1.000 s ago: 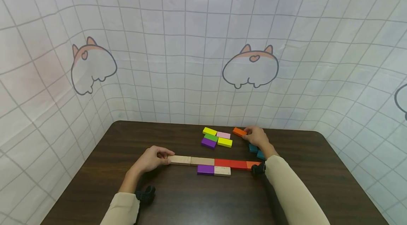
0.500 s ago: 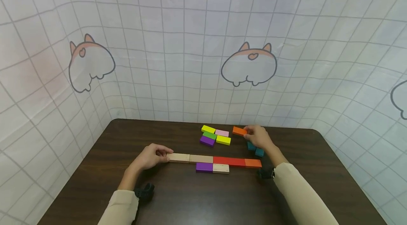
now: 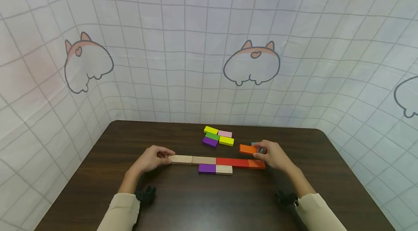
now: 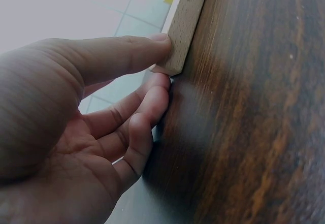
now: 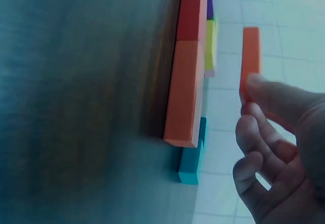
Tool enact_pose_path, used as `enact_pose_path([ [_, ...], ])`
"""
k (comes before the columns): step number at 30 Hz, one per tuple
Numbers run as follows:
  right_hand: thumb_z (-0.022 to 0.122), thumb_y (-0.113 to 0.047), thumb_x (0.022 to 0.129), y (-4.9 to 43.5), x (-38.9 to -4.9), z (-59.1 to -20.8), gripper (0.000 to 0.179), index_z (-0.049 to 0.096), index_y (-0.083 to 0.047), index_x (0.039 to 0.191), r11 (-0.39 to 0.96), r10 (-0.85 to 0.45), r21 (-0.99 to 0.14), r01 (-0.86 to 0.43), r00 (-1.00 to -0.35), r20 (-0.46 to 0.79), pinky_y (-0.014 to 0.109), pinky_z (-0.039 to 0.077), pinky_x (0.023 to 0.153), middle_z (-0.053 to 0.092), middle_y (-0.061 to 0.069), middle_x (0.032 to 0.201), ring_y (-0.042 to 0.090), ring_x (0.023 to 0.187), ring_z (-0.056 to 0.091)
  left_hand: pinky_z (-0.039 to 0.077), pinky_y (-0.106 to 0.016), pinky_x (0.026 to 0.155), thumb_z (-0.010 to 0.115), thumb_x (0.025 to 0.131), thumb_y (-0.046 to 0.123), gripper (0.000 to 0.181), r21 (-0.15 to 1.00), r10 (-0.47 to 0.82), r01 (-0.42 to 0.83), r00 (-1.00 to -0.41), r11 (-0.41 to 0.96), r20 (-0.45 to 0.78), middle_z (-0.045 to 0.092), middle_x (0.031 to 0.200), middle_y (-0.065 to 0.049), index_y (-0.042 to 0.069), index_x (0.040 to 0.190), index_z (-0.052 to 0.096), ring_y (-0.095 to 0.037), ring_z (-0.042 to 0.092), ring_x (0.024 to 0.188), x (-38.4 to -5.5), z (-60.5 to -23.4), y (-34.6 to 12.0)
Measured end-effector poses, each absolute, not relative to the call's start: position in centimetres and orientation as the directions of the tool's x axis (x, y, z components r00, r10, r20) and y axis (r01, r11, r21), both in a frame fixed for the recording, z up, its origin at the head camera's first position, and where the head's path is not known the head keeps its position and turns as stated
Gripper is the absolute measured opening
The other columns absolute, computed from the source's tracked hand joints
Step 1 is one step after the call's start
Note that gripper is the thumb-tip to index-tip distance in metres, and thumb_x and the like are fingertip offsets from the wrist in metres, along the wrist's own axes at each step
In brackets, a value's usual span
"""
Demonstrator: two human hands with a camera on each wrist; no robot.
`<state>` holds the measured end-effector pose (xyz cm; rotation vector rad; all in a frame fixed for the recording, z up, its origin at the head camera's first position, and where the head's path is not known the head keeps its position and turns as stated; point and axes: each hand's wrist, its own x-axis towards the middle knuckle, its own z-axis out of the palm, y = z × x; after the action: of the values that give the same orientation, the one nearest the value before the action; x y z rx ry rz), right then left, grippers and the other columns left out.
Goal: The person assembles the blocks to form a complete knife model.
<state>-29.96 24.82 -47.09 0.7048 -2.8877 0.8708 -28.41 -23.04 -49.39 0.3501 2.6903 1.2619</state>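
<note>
The right hand [image 3: 273, 154], pinching an orange block [image 3: 247, 149], has brought it closer to the row [image 3: 232, 162], seemingly clear of the counter [image 3: 209, 202] but not yet joined; the left hand [image 3: 149, 159] still pinches the end wooden block [image 3: 180, 159].
</note>
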Motion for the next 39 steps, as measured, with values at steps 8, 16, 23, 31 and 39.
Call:
enact_pose_path([
  [8,0.075,-0.020,0.095,25.7,-27.0,-47.4,0.029,0.072,-0.010,0.121,0.690,-0.483,-0.541,-0.481,-0.863,0.152,0.023,0.048,0.065,0.062,-0.006,0.090,0.002,0.073,0.052,0.048,-0.034,0.072,0.077,0.091,0.012,0.023,0.767,0.263,0.139,-0.964,0.626,-0.041,0.067,0.092,-0.003,0.013,0.115,0.079,-0.018,0.056,0.079,-28.3,-49.2,-22.9],
  [16,0.076,-0.024,0.094,25.9,-25.7,-48.0,0.036,0.071,-0.006,0.125,0.685,-0.502,-0.575,-0.448,-0.862,0.073,0.022,0.049,0.067,0.062,-0.006,0.091,0.003,0.075,0.051,0.048,-0.034,0.072,0.077,0.092,0.014,0.023,0.765,0.264,0.136,-0.963,0.629,-0.046,0.067,0.091,-0.002,0.014,0.114,0.079,-0.017,0.057,0.079,-28.4,-49.2,-22.9],
  [23,0.076,-0.022,0.093,25.5,-25.6,-48.6,0.031,0.072,-0.007,0.120,0.665,-0.540,-0.582,-0.467,-0.840,0.058,0.023,0.048,0.066,0.061,-0.006,0.090,0.002,0.073,0.050,0.048,-0.034,0.073,0.077,0.092,0.014,0.023,0.766,0.260,0.131,-0.964,0.629,-0.049,0.067,0.091,-0.002,0.015,0.115,0.079,-0.017,0.057,0.080,-28.4,-49.3,-23.0],
  [31,0.079,-0.022,0.091,25.0,-25.4,-48.9,0.030,0.073,-0.008,0.117,0.688,-0.529,-0.582,-0.434,-0.849,0.008,0.022,0.048,0.066,0.062,-0.008,0.088,0.001,0.072,0.050,0.048,-0.034,0.072,0.077,0.092,0.013,0.023,0.772,0.267,0.132,-0.962,0.622,-0.051,0.067,0.091,-0.002,0.014,0.115,0.078,-0.017,0.057,0.080,-28.1,-49.5,-23.0],
  [39,0.080,-0.020,0.090,24.9,-25.3,-48.4,0.030,0.072,-0.008,0.116,0.695,-0.511,-0.594,-0.405,-0.859,-0.012,0.023,0.047,0.063,0.060,-0.007,0.085,0.003,0.069,0.050,0.048,-0.034,0.072,0.077,0.091,0.011,0.024,0.777,0.264,0.138,-0.964,0.614,-0.038,0.067,0.090,-0.002,0.012,0.115,0.078,-0.017,0.057,0.079,-28.3,-49.2,-23.0],
])
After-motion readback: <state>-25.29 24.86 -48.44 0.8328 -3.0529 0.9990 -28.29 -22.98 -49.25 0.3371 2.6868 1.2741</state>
